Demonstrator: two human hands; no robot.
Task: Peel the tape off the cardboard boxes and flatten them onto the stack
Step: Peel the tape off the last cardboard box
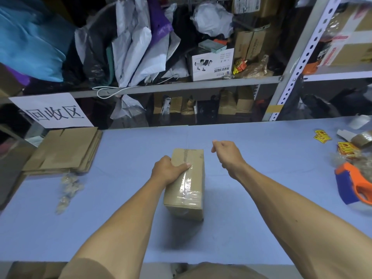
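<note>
A closed cardboard box sealed with clear tape along its top lies in the middle of the blue table. My left hand grips the box's left side, thumb laid across the taped top. To the right of the box's far end, my right hand hovers above the table with fingers curled; whether it pinches a strip of tape is too blurred to tell. A stack of flattened cardboard sits at the table's far left.
Crumpled balls of peeled tape lie near the stack. An orange and blue tape dispenser, yellow stickers and scraps crowd the right edge. Metal shelves full of bags and boxes rise behind the table. A paper sign hangs at left.
</note>
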